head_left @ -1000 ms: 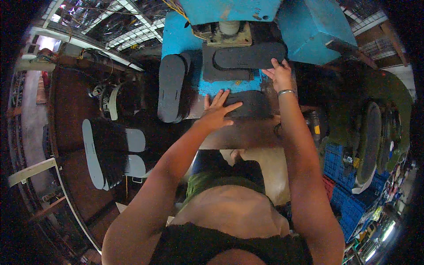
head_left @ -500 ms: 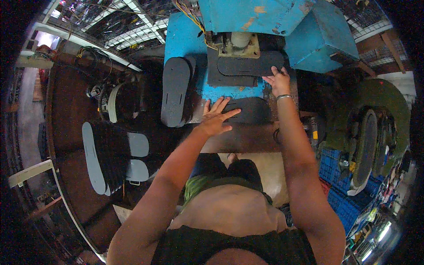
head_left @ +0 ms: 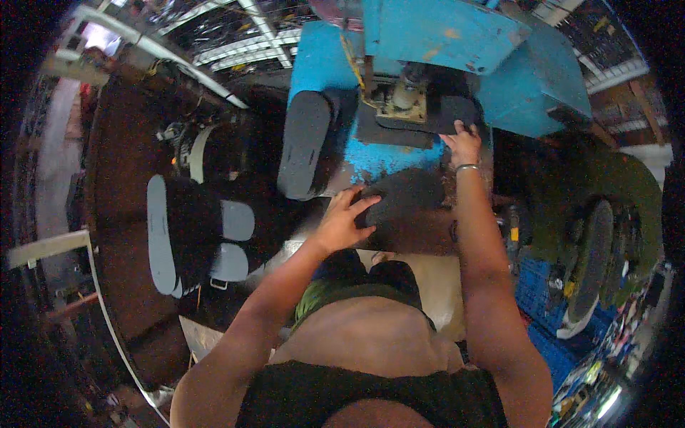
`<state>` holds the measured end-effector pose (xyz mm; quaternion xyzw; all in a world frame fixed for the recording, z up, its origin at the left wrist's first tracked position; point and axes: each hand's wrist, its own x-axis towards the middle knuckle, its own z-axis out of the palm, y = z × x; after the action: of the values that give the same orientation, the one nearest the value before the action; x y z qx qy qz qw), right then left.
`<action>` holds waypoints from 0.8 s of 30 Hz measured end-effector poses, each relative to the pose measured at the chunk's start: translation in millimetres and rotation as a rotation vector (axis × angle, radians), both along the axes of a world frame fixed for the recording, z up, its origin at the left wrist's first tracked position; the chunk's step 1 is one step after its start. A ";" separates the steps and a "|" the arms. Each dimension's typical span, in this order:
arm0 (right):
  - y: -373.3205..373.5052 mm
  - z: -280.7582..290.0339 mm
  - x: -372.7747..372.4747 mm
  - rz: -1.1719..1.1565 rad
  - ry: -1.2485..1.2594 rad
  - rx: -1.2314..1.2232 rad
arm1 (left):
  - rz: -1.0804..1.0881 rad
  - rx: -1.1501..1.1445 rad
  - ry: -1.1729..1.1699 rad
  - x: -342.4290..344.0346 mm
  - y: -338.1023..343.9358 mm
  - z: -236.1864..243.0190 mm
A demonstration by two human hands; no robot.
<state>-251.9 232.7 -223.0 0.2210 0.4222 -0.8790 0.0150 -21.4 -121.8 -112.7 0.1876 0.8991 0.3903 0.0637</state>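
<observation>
A dark grey shoe sole (head_left: 459,109) lies under the metal press plate (head_left: 401,112) of a blue machine (head_left: 442,36). At its right end is my right hand (head_left: 465,148), fingertips by the sole's near edge and thumb held apart. Closer to me, a second dark sole (head_left: 410,194) lies at the table's front. My left hand (head_left: 346,220) is at that sole's left end, fingers and thumb spread; whether the fingertips touch it is blurred. To the left stands a stack of dark grey slotted soles (head_left: 307,143).
Further left are grey soles (head_left: 161,235) in a stack, with lighter grey rounded pieces (head_left: 237,220) beside them. Blue crates (head_left: 546,274) stand at the right below a long upright sole-shaped piece (head_left: 591,260). A brown table edge (head_left: 421,235) runs before me.
The whole view has shifted. More of the press shaft shows, and the plate sits lower over the sole. My left hand has drawn back toward me; my right stays by the sole's end.
</observation>
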 end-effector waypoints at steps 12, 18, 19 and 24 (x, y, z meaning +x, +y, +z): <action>4.7 58.5 48.0 -0.035 -0.172 0.321 | 0.688 -0.506 0.003 -59.1 -71.8 28.7; 3.3 92.5 197.2 0.142 -0.045 0.364 | 0.731 -0.305 0.332 -2.9 -105.1 128.4; 8.6 92.7 218.5 0.200 -0.073 0.416 | 0.737 -0.368 0.438 11.3 -131.3 155.8; 21.2 75.6 289.6 0.312 -0.189 0.453 | 1.075 -0.809 0.424 71.2 -247.8 234.7</action>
<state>37.7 253.9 -147.4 0.2319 0.6333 -0.7250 0.1394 49.7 -369.6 122.1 -0.2491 0.9347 -0.0421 -0.2499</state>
